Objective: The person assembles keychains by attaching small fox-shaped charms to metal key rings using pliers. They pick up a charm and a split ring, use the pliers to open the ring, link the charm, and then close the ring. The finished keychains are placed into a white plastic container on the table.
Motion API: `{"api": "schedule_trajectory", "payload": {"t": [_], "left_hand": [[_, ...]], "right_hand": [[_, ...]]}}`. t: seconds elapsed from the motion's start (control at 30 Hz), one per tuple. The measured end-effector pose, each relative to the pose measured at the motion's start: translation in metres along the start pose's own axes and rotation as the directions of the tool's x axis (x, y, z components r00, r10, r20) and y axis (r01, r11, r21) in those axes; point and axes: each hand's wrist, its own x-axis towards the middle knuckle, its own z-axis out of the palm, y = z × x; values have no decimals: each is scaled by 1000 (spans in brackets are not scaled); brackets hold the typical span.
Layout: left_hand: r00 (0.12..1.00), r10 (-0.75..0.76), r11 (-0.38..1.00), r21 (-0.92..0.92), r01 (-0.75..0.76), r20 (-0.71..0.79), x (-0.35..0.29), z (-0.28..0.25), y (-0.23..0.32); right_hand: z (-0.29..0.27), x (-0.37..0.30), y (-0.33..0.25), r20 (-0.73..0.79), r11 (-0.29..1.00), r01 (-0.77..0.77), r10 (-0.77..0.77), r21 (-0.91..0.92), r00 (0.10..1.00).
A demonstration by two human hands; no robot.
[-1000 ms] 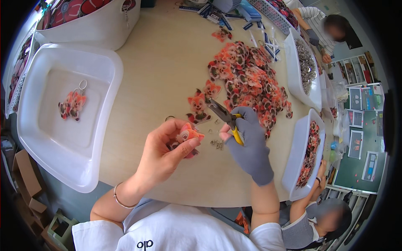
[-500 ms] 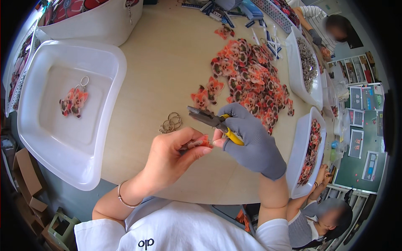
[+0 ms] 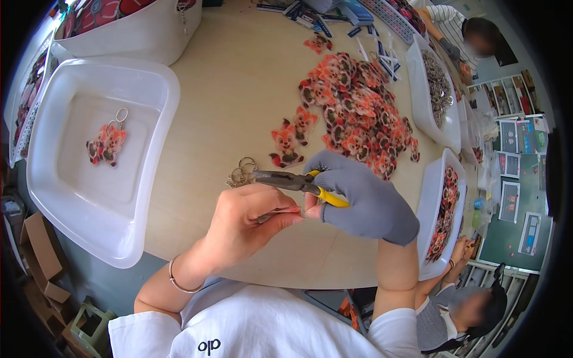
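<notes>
Near the front edge of the pale table (image 3: 197, 131), head view: the bare left hand (image 3: 242, 221) pinches a fox charm (image 3: 289, 210) between thumb and fingers, clamped, the charm seen nearly edge-on and mostly covered. Right hand (image 3: 364, 200), in a grey glove with bare fingertips, curls around the yellow-handled pliers (image 3: 289, 181); its thumb and forefinger come together at the charm's right end. Whatever sits between those fingertips is too small to tell. Pliers point leftward above the left hand; cannot tell whether their tips meet.

Just beyond the left hand: a cluster of split rings (image 3: 242, 171), near the plier tips. Farther off, two loose charms (image 3: 286, 142) lie beside a large heap of charms (image 3: 358, 113).

Left side: white tub (image 3: 89, 200) holding a finished-looking keychain (image 3: 107, 145), ring uppermost. Right side: white bin (image 3: 419, 89) of metal fittings (image 3: 439, 89); nearer, a long white bin (image 3: 427, 209) of more charms (image 3: 443, 218). Far edge: blue packets (image 3: 356, 13). Two co-workers sit beyond the bins, one in a striped shirt (image 3: 446, 21).
</notes>
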Motion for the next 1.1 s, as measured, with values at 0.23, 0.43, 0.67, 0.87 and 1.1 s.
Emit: {"api": "schedule_trajectory", "payload": {"t": [0.23, 0.43, 0.67, 0.87, 1.1], "left_hand": [[987, 161, 983, 90, -159, -21, 3, 2, -4], [985, 113, 977, 196, -86, -133, 0, 3, 0], [943, 237, 942, 294, -163, -234, -9, -16, 2], [859, 70, 996, 88, -29, -507, -13, -34, -1], [829, 87, 996, 19, -92, -553, -14, -31, -5]], "right_hand": [[-3, 5, -5, 85, 960, -188, 174, 208, 981], [44, -10, -9, -477, 998, -11, -18, -58, 879], [59, -11, -4, -520, 980, -30, 129, 195, 844], [69, 22, 26, -506, 968, -44, -91, -248, 858], [74, 71, 13, -470, 874, -155, -92, -461, 878]]}}
